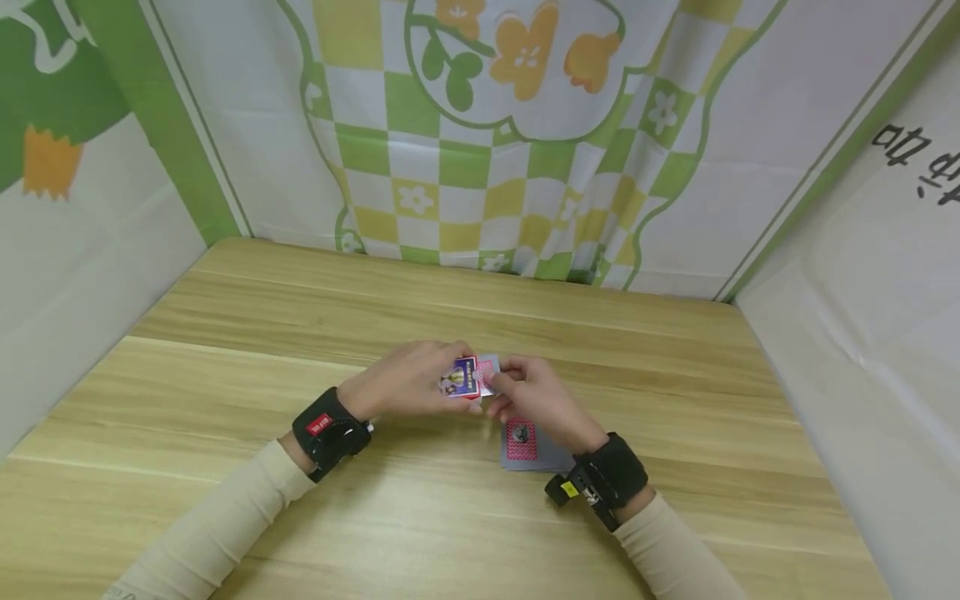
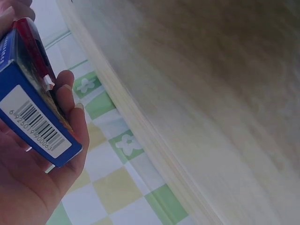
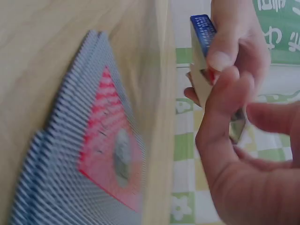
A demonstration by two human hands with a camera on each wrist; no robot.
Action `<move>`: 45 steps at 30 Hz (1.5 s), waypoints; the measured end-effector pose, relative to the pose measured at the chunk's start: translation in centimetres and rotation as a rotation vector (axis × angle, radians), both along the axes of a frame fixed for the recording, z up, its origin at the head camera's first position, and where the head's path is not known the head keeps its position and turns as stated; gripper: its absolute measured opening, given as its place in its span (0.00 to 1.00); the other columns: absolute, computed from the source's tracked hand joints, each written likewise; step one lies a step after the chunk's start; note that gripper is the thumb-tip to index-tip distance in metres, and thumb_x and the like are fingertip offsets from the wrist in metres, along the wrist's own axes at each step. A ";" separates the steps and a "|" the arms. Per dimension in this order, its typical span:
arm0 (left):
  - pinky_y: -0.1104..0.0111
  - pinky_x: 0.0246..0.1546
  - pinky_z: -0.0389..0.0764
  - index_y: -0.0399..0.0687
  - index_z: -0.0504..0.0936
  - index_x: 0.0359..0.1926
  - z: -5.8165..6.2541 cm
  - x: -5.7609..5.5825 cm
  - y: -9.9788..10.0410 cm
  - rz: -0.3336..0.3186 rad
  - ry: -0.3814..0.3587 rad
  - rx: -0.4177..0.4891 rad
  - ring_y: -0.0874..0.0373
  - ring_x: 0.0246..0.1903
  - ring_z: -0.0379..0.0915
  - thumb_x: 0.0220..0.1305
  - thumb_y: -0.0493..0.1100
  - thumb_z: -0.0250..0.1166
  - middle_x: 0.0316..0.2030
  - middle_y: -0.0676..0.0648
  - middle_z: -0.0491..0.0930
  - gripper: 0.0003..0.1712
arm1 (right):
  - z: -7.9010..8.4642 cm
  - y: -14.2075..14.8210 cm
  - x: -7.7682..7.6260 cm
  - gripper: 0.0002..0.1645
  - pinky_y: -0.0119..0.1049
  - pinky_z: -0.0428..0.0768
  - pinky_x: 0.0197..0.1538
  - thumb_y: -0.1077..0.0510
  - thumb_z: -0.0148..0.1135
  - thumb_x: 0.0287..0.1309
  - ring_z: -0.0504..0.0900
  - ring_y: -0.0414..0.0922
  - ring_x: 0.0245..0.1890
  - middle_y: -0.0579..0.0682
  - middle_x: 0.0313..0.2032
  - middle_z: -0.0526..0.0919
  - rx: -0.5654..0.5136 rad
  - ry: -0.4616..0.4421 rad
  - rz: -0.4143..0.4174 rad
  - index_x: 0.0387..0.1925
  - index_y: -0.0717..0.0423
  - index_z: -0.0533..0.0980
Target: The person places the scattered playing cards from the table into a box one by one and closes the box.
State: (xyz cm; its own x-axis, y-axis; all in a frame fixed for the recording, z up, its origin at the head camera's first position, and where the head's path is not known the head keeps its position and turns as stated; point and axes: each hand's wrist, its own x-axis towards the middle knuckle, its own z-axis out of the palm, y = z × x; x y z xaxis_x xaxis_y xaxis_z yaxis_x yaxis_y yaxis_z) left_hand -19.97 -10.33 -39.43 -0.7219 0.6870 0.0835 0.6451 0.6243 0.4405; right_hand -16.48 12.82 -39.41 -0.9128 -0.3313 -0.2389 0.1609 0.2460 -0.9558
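My left hand (image 1: 412, 379) grips a small playing card box (image 1: 459, 377) above the table. The box has a picture on its front, and in the left wrist view its blue end (image 2: 35, 126) carries a white barcode label. From the box's right end sticks a playing card (image 1: 487, 367) with a pink patterned back. My right hand (image 1: 543, 400) pinches this card between thumb and fingers. Below the right hand lies a stack of playing cards (image 1: 521, 446), partly hidden by that hand. Close up, the stack (image 3: 110, 131) shows a striped border around a pink panel, its layers slightly offset.
The wooden table (image 1: 225, 375) spreads around both hands. A green and yellow checkered curtain (image 1: 465, 167) hangs along its back edge, and white cloth walls (image 1: 847, 292) stand at the sides. Both wrists wear black camera straps (image 1: 330, 433).
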 end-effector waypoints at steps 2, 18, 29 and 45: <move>0.74 0.29 0.77 0.46 0.78 0.61 0.0 -0.1 0.0 -0.003 0.006 0.003 0.66 0.30 0.75 0.58 0.68 0.75 0.38 0.53 0.83 0.42 | 0.1 0.0 0.2 0.18 0.33 0.82 0.35 0.58 0.54 0.79 0.84 0.41 0.29 0.54 0.39 0.84 0.023 0.036 -0.049 0.60 0.68 0.74; 0.72 0.31 0.77 0.45 0.78 0.61 0.2 0.2 0.0 0.001 0.009 -0.006 0.65 0.30 0.75 0.57 0.68 0.76 0.36 0.54 0.82 0.42 | 1.4 2.5 -0.4 0.09 0.36 0.82 0.41 0.61 0.71 0.65 0.85 0.47 0.38 0.57 0.39 0.88 0.369 0.354 0.108 0.45 0.61 0.83; 0.72 0.32 0.77 0.45 0.78 0.62 0.2 0.2 0.1 0.002 0.026 -0.032 0.65 0.31 0.75 0.58 0.67 0.76 0.36 0.53 0.82 0.41 | 0.2 4.5 -0.1 0.36 0.37 0.72 0.44 0.45 0.87 0.45 0.69 0.46 0.44 0.51 0.45 0.74 0.822 0.296 0.386 0.48 0.52 0.74; 0.72 0.31 0.77 0.45 0.79 0.61 0.2 0.1 0.0 -0.001 0.021 -0.024 0.66 0.31 0.75 0.57 0.69 0.76 0.35 0.54 0.82 0.42 | 2.6 5.8 -1.0 0.10 0.33 0.80 0.32 0.64 0.60 0.74 0.82 0.41 0.27 0.55 0.37 0.85 0.241 0.236 0.144 0.51 0.65 0.75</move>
State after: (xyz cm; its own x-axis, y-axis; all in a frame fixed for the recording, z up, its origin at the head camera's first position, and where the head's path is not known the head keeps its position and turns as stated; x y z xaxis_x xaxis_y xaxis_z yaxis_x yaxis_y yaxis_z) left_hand -19.82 -10.36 -39.26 -0.7195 0.6896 0.0820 0.6545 0.6338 0.4122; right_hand -17.51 18.61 -36.78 -0.9003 -0.4200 -0.1143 -0.1093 0.4725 -0.8745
